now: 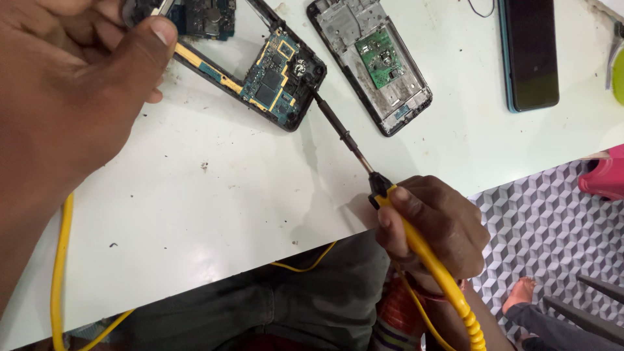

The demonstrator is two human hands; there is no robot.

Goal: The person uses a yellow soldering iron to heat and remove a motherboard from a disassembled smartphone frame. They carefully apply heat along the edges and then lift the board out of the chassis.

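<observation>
My right hand grips a yellow-handled soldering iron. Its dark tip reaches up and left to the corner of an opened phone with a bare blue circuit board. My left hand fills the upper left, thumb pressed on the phone's black frame by the yellow strip. Whether its fingers curl around the phone's far end is hidden.
A second opened phone frame with a small green board lies to the right. A dark phone with a teal edge lies beyond it. A yellow cable runs down the white table's left side. My lap and a patterned floor are below.
</observation>
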